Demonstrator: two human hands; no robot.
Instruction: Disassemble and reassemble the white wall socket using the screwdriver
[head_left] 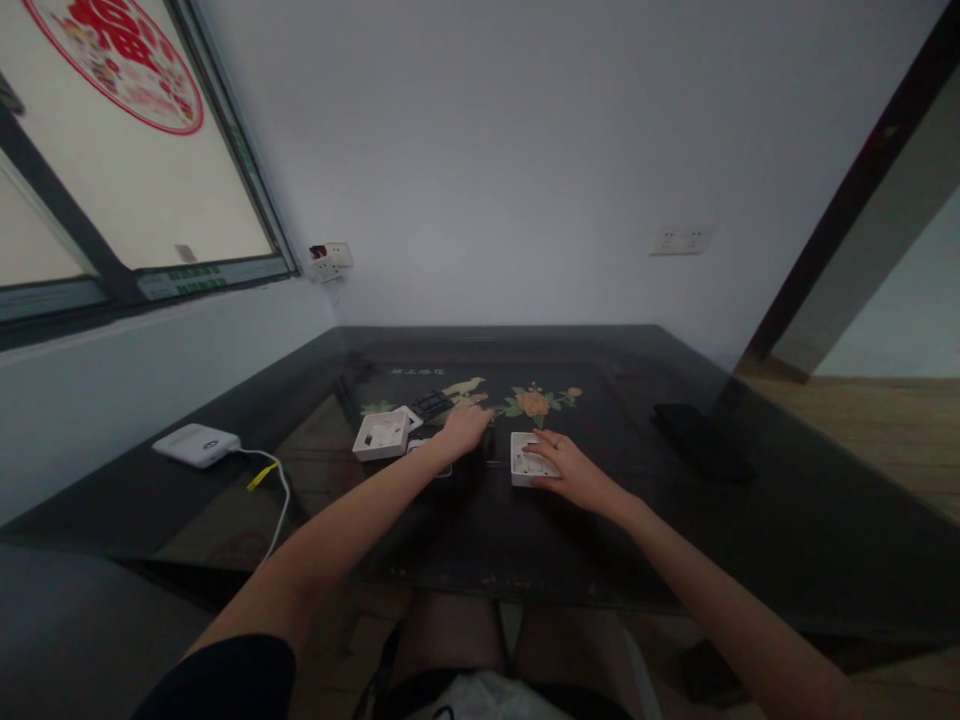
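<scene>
A white, open-topped square box, which looks like a surface-mount switch box, lies on the dark table. My right hand grips its right side, thumb at the near edge and fingers over the top. Left of it, my left hand is closed low over the table; whatever is in its fingers is hidden. A second white square box rests left of that hand. Behind and beside it are black frame-like parts and another white piece. My left forearm partly covers a further white-edged part.
On the left, a white flat device has a white cable with a yellow tag running over the near edge. A black flat object lies at the right. The dark table meets the wall behind.
</scene>
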